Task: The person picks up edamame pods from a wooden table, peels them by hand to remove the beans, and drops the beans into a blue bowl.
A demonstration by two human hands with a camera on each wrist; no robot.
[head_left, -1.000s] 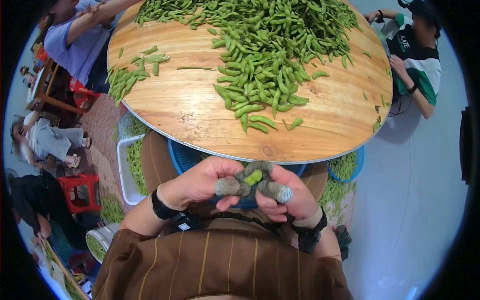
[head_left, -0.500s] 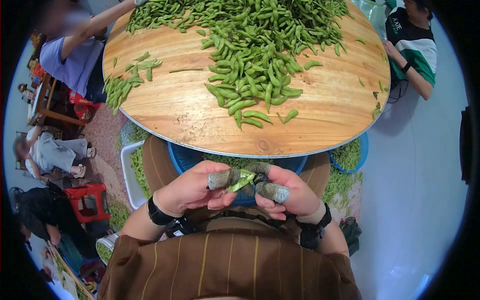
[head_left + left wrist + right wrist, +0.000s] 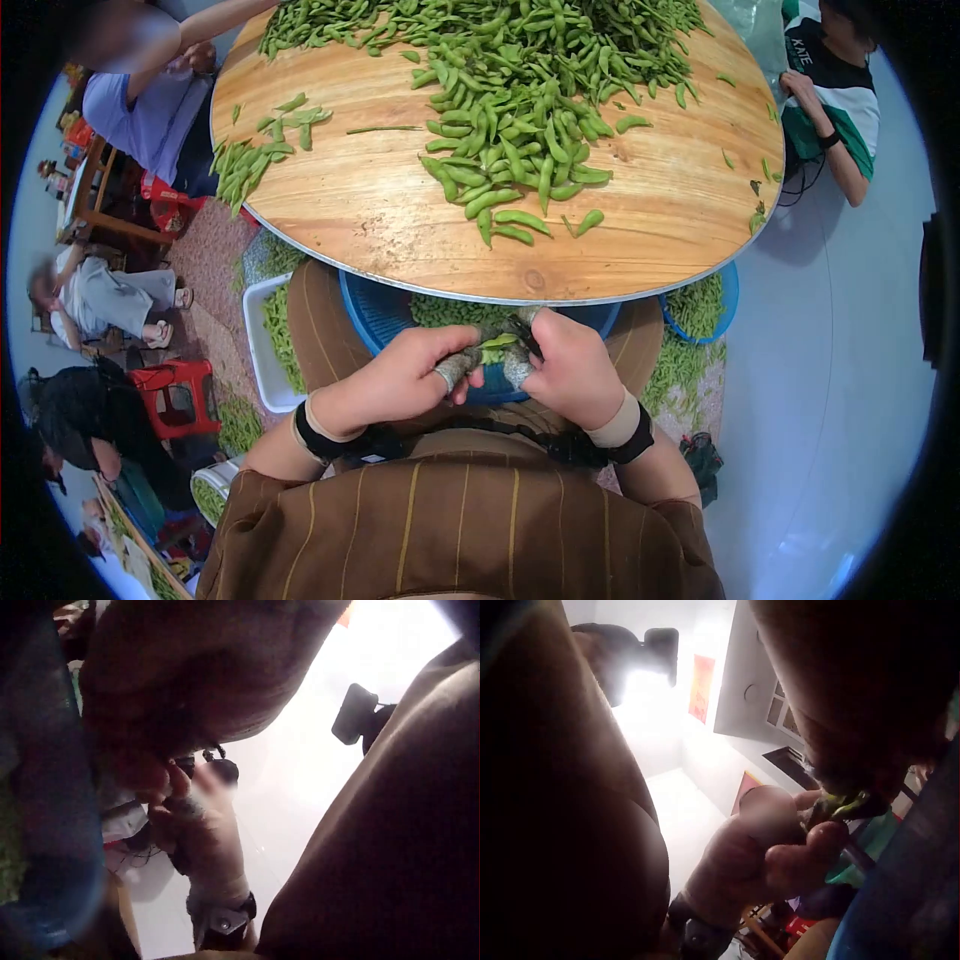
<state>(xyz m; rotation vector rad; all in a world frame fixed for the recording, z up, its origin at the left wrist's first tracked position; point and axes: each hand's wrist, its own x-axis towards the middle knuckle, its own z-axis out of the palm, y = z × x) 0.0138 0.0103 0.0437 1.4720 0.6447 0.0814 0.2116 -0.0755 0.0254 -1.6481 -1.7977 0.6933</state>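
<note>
Between the two hands, a green pod is pinched above a blue basket holding green beans. My left hand, with grey wraps on its thumb and finger, grips the pod from the left. Opposite it, my right hand pinches the pod's other side with wrapped fingertips. The right wrist view shows the pod beside the left hand's fingers. In the left wrist view the fingertips are dark and the pod cannot be made out.
A round wooden table bears a large heap of pods. A white tub stands at the left, another blue basket at the right. Red stools and several people are around; loose pods lie on the floor.
The right hand has turned so its back faces up, and the pod between the hands is more covered by fingers. Both hands remain close together near the table edge.
</note>
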